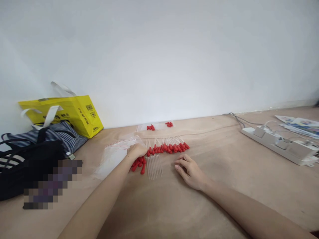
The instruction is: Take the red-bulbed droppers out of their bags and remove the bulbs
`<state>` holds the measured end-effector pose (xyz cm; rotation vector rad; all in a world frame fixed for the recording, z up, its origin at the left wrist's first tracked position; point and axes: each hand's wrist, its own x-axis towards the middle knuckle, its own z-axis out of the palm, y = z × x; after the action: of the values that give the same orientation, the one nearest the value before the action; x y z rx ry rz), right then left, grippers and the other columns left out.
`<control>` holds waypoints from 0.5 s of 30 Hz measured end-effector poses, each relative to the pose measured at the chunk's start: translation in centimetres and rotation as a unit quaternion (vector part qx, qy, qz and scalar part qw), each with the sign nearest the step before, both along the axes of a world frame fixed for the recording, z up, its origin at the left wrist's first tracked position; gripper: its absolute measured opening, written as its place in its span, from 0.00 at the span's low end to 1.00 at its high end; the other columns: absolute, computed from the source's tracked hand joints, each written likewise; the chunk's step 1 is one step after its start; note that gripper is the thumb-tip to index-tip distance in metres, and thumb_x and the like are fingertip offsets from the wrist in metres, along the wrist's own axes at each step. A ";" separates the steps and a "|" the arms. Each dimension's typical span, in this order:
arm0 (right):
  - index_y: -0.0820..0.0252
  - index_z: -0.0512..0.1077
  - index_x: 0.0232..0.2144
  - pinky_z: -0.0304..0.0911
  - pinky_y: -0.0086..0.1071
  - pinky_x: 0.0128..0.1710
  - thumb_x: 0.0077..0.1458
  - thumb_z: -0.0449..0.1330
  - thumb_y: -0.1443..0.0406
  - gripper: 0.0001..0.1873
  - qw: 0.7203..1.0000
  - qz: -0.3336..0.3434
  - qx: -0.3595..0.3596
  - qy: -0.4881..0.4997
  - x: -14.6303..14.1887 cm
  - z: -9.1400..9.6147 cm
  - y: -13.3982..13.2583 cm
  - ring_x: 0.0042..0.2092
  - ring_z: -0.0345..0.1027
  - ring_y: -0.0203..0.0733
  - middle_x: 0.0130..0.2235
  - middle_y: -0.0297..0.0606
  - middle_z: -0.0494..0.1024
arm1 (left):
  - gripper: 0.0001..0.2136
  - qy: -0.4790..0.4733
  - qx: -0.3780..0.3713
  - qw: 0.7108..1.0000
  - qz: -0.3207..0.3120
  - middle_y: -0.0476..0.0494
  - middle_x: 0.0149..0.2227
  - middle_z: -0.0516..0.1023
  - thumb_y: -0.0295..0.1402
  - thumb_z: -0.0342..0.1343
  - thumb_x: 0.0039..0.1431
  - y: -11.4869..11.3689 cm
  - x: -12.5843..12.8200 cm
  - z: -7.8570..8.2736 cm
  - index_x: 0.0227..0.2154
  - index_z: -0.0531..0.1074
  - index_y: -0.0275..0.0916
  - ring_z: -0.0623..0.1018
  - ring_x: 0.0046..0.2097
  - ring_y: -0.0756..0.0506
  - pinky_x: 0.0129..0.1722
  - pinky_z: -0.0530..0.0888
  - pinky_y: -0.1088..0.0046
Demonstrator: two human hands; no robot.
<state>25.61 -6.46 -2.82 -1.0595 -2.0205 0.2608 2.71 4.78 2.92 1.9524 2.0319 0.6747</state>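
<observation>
A row of clear droppers with red rubber bulbs (169,147) lies on the wooden table (224,186). A second loose bunch of droppers (149,164) lies in front of it. My left hand (136,151) rests closed over the left end of the droppers, beside a clear zip bag (112,157). My right hand (190,171) lies flat on the table just in front of the row, fingers slightly curled and holding nothing. Two small clusters of red bulbs (159,126) sit in a clear bag farther back.
A yellow shopping bag (74,114), a striped bag (54,136) and a black bag (22,169) stand at the left against the white wall. A white power strip (279,144) with cables and some printed papers (301,126) lie at the right.
</observation>
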 end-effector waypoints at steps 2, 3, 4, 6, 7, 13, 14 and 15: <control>0.60 0.68 0.35 0.63 0.30 0.36 0.53 0.50 0.68 0.08 1.000 0.002 0.003 -0.001 0.1 -0.1 0.1 0.36 0.64 0.37 0.34 0.39 0.67 | 0.12 0.043 -0.010 0.999 0.013 0.44 0.09 0.66 0.33 0.55 0.33 -0.5 -0.2 0.6 0.04 0.60 0.40 0.74 0.25 0.38 0.25 0.65 0.68; 0.60 0.68 0.35 0.63 0.30 0.36 0.53 0.50 0.68 0.08 1.000 0.002 0.004 -0.001 0.1 -0.2 0.2 0.36 0.64 0.37 0.34 0.39 0.67 | 0.12 0.068 -0.015 0.997 0.016 0.44 0.09 0.66 0.34 0.53 0.36 -1.0 -0.4 1.0 0.05 0.60 0.40 0.74 0.26 0.38 0.25 0.65 0.68; 0.60 0.68 0.35 0.63 0.30 0.36 0.52 0.51 0.69 0.08 1.000 0.002 0.006 -0.002 0.1 -0.3 0.3 0.36 0.64 0.37 0.34 0.39 0.67 | 0.12 0.085 -0.012 0.996 0.010 0.44 0.10 0.66 0.34 0.52 0.38 -1.6 -0.5 1.4 0.06 0.60 0.40 0.74 0.26 0.38 0.26 0.65 0.68; 0.60 0.68 0.36 0.63 0.30 0.37 0.52 0.51 0.69 0.09 1.000 -0.001 0.019 -0.006 0.2 -0.4 0.4 0.37 0.64 0.37 0.35 0.40 0.68 | 0.12 0.109 0.000 0.994 -0.014 0.44 0.13 0.68 0.35 0.49 0.43 -3.3 -0.8 2.0 0.08 0.61 0.40 0.74 0.27 0.39 0.27 0.65 0.69; 0.60 0.67 0.37 0.63 0.31 0.37 0.52 0.50 0.69 0.10 0.999 -0.007 0.033 -0.009 0.2 -0.4 0.4 0.38 0.64 0.38 0.36 0.40 0.68 | 0.12 0.117 0.010 0.992 -0.034 0.44 0.16 0.70 0.35 0.48 0.45 -4.2 -0.9 2.1 0.11 0.63 0.40 0.74 0.28 0.40 0.27 0.65 0.70; 0.62 0.59 0.51 0.58 0.41 0.46 0.53 0.50 0.66 0.22 0.979 -0.091 0.172 -0.061 -0.4 0.0 0.6 0.48 0.60 0.45 0.46 0.47 0.67 | 0.10 0.195 0.135 0.941 -0.239 0.45 0.28 0.74 0.32 0.40 0.57 -8.7 -1.1 -0.6 0.29 0.66 0.39 0.73 0.31 0.45 0.29 0.66 0.72; 0.62 0.57 0.52 0.56 0.42 0.48 0.53 0.50 0.66 0.23 0.975 -0.096 0.188 -0.076 -0.5 0.1 0.6 0.50 0.58 0.46 0.47 0.47 0.67 | 0.10 0.214 0.165 0.929 -0.253 0.45 0.28 0.73 0.32 0.40 0.57 -9.0 -1.1 -1.3 0.28 0.66 0.39 0.73 0.31 0.45 0.29 0.67 0.72; 0.62 0.57 0.53 0.54 0.43 0.49 0.53 0.51 0.65 0.24 0.971 -0.097 0.198 -0.091 -0.7 0.2 0.6 0.51 0.58 0.46 0.48 0.47 0.67 | 0.11 0.231 0.200 0.915 -0.263 0.45 0.27 0.73 0.31 0.40 0.58 -9.1 -1.0 -2.0 0.27 0.66 0.39 0.73 0.31 0.45 0.29 0.67 0.72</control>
<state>24.87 -5.85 -2.63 -1.0394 -1.9976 -0.3420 1.75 -4.36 0.93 2.9787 1.5113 0.5614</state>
